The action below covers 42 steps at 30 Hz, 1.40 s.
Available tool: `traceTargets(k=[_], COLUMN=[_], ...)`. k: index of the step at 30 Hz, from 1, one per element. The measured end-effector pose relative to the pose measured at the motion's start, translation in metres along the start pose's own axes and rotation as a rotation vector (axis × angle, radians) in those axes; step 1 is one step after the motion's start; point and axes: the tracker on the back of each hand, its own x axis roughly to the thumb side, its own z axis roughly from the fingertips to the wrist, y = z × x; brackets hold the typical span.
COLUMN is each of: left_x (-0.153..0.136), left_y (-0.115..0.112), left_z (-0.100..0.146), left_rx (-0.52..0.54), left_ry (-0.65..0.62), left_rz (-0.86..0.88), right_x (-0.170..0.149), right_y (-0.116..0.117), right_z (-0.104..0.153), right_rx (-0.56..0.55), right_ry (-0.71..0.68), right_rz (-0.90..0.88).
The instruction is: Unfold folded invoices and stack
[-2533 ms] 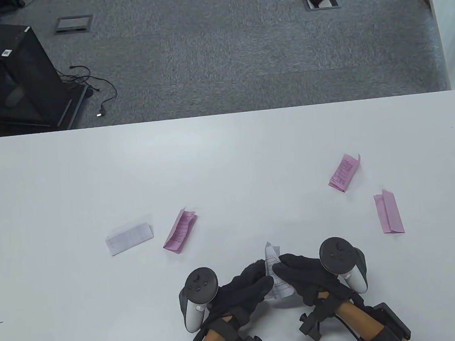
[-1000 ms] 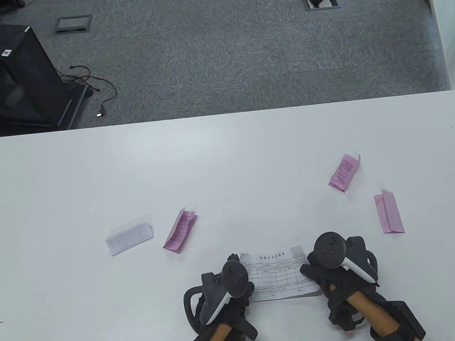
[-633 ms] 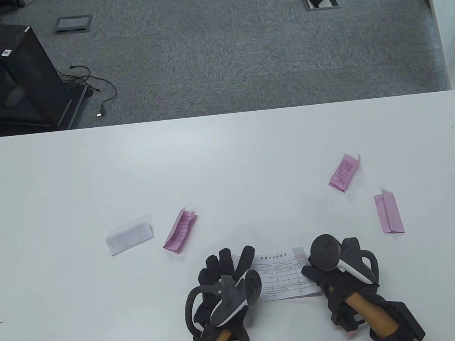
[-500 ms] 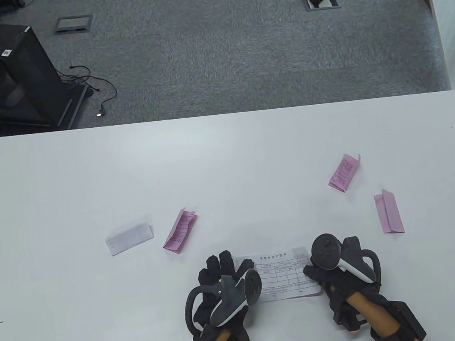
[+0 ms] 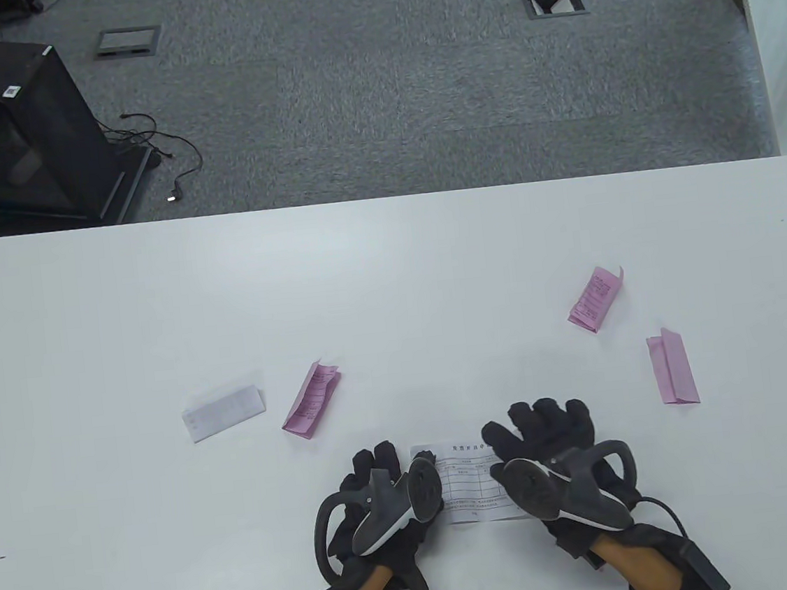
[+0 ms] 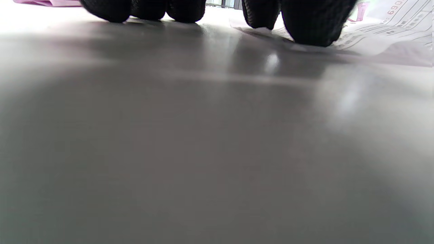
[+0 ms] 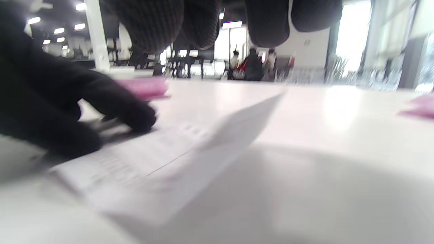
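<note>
Both gloved hands now lie flat on the unfolded white printed invoice sheet (image 5: 470, 480) at the near edge of the white tabletop (image 5: 393, 288). Half a second earlier the right hand (image 5: 545, 437) only touched the sheet's right edge with curled fingers; it has since slid leftward over the paper, fingers spread and pressing. The left hand (image 5: 375, 483) stays on the sheet's left edge, fingers extended, fingertips (image 6: 307, 23) down on the paper. Four folded invoices have not moved: one white (image 5: 223, 413), three pink (image 5: 311, 398) (image 5: 595, 298) (image 5: 672, 365).
</note>
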Motion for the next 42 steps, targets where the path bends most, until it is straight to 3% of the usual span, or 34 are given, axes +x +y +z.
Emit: traceTargets(k=[3,8,17,33,42], left_x=[0.000,0.000,-0.003,-0.008,-0.011], left_y=[-0.001,-0.001,-0.003,-0.002,-0.002], left_z=[0.000,0.000,-0.002,-0.001,-0.002], left_rx=[-0.008,-0.018,-0.040,-0.057,-0.062], left_ry=[-0.002,-0.005,-0.001,0.006,0.000], left_rz=[0.006,0.010,0.035,0.086,0.098], right_x=[0.020,0.034,0.021,-0.055,-0.059], right_y=[0.019,0.040,0.045,0.050,0.049], right_z=[-0.017,-0.030,-0.027,-0.004,-0.002], right_rx=[0.124,0.209,0.192,0.213,0.202], right_ry=[-0.043,-0.041,-0.031,0.135,0.140], right_rz=[0.015,0.085,0.094,0.052,0.045])
